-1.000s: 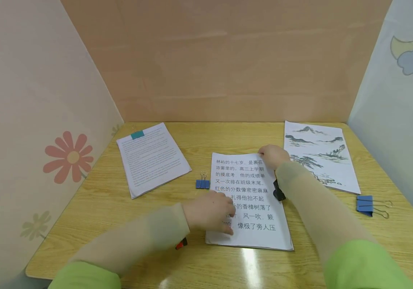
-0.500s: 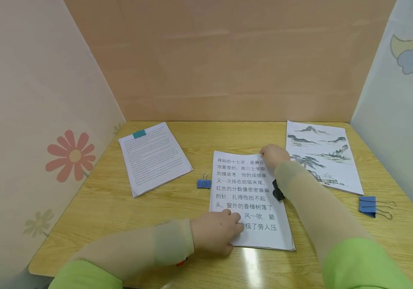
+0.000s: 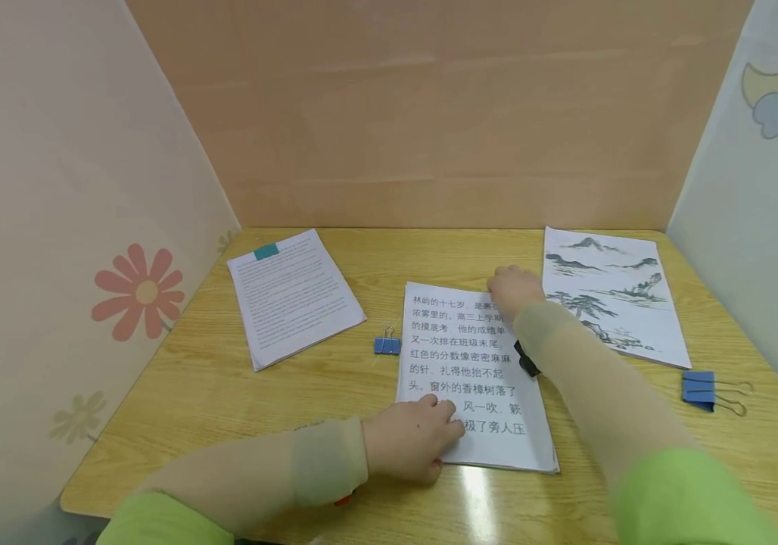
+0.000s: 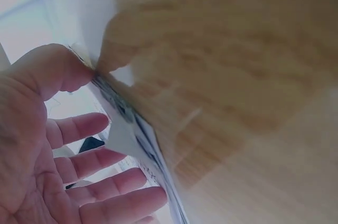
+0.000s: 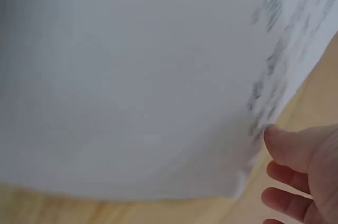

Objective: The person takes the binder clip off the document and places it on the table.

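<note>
A stack of printed paper (image 3: 477, 409) lies in the middle of the wooden table, its loose sheets slightly uneven at the edges. My left hand (image 3: 412, 439) grips its near left corner, fingers over the top and thumb at the near edge. In the left wrist view the thumb (image 4: 63, 71) meets the paper edge (image 4: 158, 166). At the far right corner is my right hand (image 3: 515, 291). In the right wrist view its thumb tip touches the edge of the blurred top sheet (image 5: 132, 86), with the other fingers apart from the paper. A black clip (image 3: 527, 359) is partly hidden beside the right forearm.
A blue binder clip (image 3: 387, 345) stands left of the stack, and a larger one (image 3: 698, 390) lies at the right. Printed sheets (image 3: 297, 299) with a teal clip (image 3: 266, 251) lie back left. A landscape print (image 3: 614, 291) lies back right. A red-and-black item is mostly under the left forearm.
My left hand has moved from the stack's left side down to its near left corner. The right hand stays at the far right corner, its fingers now slightly more raised.
</note>
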`<state>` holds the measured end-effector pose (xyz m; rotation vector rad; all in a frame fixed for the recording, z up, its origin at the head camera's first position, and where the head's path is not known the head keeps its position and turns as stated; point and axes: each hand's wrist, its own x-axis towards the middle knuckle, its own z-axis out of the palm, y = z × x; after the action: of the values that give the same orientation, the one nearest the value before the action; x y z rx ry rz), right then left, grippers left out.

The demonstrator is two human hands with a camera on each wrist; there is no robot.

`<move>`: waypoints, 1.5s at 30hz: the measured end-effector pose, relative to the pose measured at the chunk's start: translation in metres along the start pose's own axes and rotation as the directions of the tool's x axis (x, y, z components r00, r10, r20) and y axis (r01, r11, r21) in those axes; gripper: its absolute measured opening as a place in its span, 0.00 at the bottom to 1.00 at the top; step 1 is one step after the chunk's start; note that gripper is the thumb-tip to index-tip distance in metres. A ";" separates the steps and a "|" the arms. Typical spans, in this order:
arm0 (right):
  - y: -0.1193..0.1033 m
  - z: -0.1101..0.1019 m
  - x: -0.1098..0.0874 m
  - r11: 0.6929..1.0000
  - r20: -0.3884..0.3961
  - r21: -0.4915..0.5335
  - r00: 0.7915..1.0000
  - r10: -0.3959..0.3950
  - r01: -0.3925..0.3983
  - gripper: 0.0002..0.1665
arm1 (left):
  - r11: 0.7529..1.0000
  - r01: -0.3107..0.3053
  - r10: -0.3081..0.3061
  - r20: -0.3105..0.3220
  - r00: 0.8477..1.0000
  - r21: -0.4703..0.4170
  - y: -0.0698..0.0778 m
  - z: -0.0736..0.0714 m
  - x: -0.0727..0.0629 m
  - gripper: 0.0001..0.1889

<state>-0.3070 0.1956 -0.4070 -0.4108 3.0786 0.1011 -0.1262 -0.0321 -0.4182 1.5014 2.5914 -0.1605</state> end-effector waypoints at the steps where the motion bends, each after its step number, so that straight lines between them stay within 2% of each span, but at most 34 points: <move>1: -0.002 -0.003 -0.002 1.000 0.004 0.001 1.000 -0.009 0.009 0.13 | 1.000 0.003 -0.003 -0.003 1.000 -0.004 -0.001 0.000 0.001 0.18; 6: -0.015 -0.018 -0.020 0.993 -0.008 0.011 0.993 -0.114 0.114 0.15 | 1.000 0.030 -0.030 -0.008 1.000 -0.003 -0.006 -0.002 0.006 0.19; 11: -0.036 -0.026 -0.060 0.966 -0.010 0.005 0.966 -0.257 0.258 0.09 | 0.999 0.050 -0.050 -0.007 0.999 0.003 -0.017 -0.003 0.012 0.19; 16: -0.059 -0.021 -0.107 0.932 0.035 -0.060 0.934 -0.356 0.357 0.09 | 0.998 0.066 -0.066 -0.020 0.998 0.007 -0.033 -0.004 0.019 0.20; 19: -0.070 -0.015 -0.129 0.905 0.013 -0.122 0.912 -0.409 0.408 0.11 | 0.996 0.085 -0.085 -0.019 0.996 -0.006 -0.044 -0.005 0.022 0.19; 22: -0.078 -0.011 -0.142 0.886 -0.020 -0.176 0.899 -0.438 0.428 0.09 | 0.994 0.104 -0.105 -0.019 0.994 -0.035 -0.055 -0.007 0.027 0.18; 25: -0.080 -0.008 -0.143 0.881 -0.018 -0.214 0.900 -0.436 0.423 0.07 | 0.989 0.131 -0.133 -0.019 0.991 -0.066 -0.065 -0.008 0.032 0.18; 28: -0.081 -0.004 -0.136 0.878 0.008 -0.244 0.906 -0.423 0.412 0.15 | 0.983 0.160 -0.162 -0.011 0.987 -0.086 -0.072 -0.010 0.038 0.19; 31: -0.083 -0.001 -0.127 0.889 0.050 -0.232 0.918 -0.394 0.394 0.22 | 0.979 0.175 -0.176 -0.002 0.984 -0.101 -0.079 -0.010 0.045 0.20; 35: -0.085 0.000 -0.115 0.913 0.081 -0.183 0.931 -0.356 0.365 0.22 | 0.974 0.189 -0.190 0.002 0.982 -0.126 -0.085 -0.010 0.053 0.21; 39: -0.083 0.000 -0.105 0.914 0.067 -0.178 0.931 -0.358 0.364 0.21 | 0.964 0.219 -0.219 0.015 0.976 -0.150 -0.089 -0.012 0.060 0.22; 45: -0.077 0.003 -0.094 0.909 0.034 -0.177 0.925 -0.378 0.378 0.22 | 0.955 0.273 -0.274 0.008 0.962 -0.116 -0.091 -0.013 0.068 0.20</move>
<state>-0.1961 0.1459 -0.4108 -1.0060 2.9313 0.3691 -0.2394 -0.0175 -0.4156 1.1030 2.7515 -0.0313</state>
